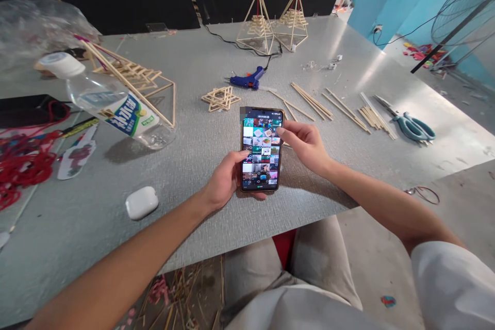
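Note:
A phone (261, 152) with a grid of small pictures on its lit screen is held upright over the table's front edge. My left hand (228, 180) is wrapped round its left side and lower back, the thumb on the left edge of the screen. My right hand (305, 145) grips the upper right side, with its thumb at the screen's edge. Beyond the phone lie a small star-shaped stick frame (220, 98) and a blue glue gun (247, 78). Loose wooden sticks (311, 100) are spread behind my right hand.
On the left are a tilted plastic bottle (116, 103), a stick frame (135, 75), red cord (27, 165) and a white earphone case (142, 202). Two stick pyramids (258, 26) stand at the back. Scissors (408, 121) lie on the right of the table (185, 160).

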`<state>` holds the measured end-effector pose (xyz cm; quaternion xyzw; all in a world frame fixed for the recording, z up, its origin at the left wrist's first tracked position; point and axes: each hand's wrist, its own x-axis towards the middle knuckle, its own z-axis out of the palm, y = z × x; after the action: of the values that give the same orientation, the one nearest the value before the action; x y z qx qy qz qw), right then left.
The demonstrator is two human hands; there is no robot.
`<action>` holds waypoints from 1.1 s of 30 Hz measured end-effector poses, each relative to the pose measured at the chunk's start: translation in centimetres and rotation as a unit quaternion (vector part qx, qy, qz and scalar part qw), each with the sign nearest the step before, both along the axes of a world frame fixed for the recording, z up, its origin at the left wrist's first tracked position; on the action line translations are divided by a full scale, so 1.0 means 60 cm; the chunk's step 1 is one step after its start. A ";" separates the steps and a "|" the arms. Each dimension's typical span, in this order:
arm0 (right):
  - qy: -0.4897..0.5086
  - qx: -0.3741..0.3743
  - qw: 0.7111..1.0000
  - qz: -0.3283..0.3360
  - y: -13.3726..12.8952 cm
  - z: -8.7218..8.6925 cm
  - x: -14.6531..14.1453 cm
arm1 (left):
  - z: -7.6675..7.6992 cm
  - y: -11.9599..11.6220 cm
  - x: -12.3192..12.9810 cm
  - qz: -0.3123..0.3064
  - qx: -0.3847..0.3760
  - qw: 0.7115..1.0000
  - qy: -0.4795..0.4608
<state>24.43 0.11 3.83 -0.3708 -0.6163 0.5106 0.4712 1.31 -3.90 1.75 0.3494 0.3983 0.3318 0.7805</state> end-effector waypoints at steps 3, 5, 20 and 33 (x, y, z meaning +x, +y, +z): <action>0.003 0.012 1.000 0.010 0.000 -0.002 0.003 | 0.006 -0.001 0.008 0.009 0.020 0.999 0.025; 0.011 0.021 1.000 0.020 0.000 -0.003 0.006 | 0.010 -0.002 0.010 0.016 0.022 0.999 0.040; 0.039 -0.038 0.997 0.062 0.010 -0.008 0.010 | -0.006 0.000 -0.011 -0.024 0.022 0.999 -0.040; -0.062 0.084 0.975 0.195 -0.009 -0.024 0.005 | -0.013 0.009 -0.006 0.019 0.033 0.998 -0.053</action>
<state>24.75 -0.43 2.41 -0.2331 -0.7455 0.5149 0.3533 0.95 -3.38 0.99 0.3495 0.3512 0.3775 0.7823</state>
